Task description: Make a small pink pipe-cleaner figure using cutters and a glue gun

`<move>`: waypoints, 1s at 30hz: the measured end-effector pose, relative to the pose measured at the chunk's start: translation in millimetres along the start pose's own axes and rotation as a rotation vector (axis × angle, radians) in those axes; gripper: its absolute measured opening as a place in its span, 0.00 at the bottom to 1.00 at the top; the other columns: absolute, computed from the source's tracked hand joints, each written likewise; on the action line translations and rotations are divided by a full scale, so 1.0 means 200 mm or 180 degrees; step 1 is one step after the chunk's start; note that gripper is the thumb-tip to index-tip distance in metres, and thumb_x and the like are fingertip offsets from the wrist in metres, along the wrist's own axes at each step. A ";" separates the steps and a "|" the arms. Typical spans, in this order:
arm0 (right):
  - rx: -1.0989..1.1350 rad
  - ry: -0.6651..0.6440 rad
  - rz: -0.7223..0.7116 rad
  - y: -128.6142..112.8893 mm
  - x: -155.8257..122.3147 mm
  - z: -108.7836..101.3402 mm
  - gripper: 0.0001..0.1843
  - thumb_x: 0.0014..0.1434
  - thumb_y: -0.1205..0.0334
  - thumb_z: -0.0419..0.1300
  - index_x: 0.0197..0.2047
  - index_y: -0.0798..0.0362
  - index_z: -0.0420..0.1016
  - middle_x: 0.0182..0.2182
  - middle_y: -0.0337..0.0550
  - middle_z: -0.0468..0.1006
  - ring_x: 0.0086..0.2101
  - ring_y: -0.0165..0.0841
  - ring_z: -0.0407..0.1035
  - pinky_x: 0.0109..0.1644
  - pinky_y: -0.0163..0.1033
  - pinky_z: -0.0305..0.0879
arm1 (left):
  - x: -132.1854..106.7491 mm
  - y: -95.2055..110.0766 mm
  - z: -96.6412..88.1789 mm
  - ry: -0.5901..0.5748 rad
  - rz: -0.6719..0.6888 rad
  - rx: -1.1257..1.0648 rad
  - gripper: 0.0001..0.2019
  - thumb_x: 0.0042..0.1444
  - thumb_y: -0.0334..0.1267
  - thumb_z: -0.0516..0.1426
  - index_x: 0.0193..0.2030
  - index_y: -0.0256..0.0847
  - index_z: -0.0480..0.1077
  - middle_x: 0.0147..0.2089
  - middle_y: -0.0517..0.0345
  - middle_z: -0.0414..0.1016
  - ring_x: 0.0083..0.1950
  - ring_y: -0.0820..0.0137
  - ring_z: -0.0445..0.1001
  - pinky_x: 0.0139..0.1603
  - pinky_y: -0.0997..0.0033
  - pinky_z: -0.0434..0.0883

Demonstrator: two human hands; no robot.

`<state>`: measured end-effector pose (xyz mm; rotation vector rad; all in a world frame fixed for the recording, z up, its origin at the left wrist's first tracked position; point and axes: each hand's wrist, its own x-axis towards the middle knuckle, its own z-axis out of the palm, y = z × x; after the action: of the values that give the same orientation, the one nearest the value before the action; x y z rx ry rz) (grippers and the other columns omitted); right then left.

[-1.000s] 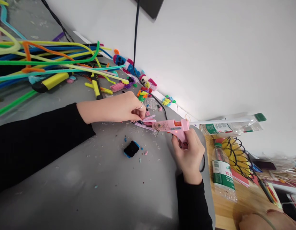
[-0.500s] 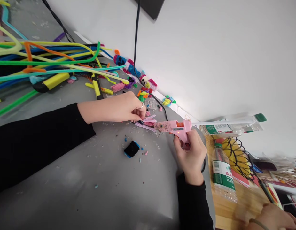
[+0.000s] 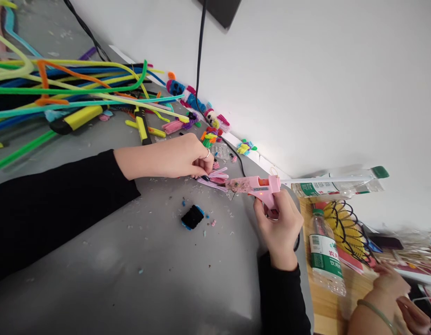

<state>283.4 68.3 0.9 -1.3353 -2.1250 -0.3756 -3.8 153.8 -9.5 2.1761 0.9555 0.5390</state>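
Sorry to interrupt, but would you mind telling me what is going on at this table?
The person's right hand holds a pink glue gun, its nozzle close to pink fuzzy strips by the fingertips of the left hand. A black and blue piece lies nearby on the gray table. Another person's hands are at lower right.

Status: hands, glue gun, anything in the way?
Right hand grips pink glue gun. Left hand pinches small dark piece. Pink strips beside nozzle; black block apart, not blocking.

Mid-frame, the left grip (image 3: pixel 191 155) partly hid a small dark piece (image 3: pixel 205 178); upper left, the frame's edge cropped several pipe cleaners (image 3: pixel 79 91).
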 end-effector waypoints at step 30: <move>0.0196 0.1135 0.1277 -0.01 0.01 0.03 0.12 0.53 0.58 0.67 0.29 0.50 0.67 0.20 0.28 0.59 0.20 0.25 0.52 0.22 0.32 0.53 | -0.01 0.02 -0.01 -0.0005 -0.0025 -0.0094 0.08 0.58 0.29 0.60 0.33 0.42 0.81 0.29 0.65 0.81 0.25 0.76 0.74 0.28 0.76 0.64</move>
<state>278.7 72.2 -1.5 -1.4910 -1.5259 -0.3466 -3.6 151.7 -6.2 2.1455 0.9491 0.5442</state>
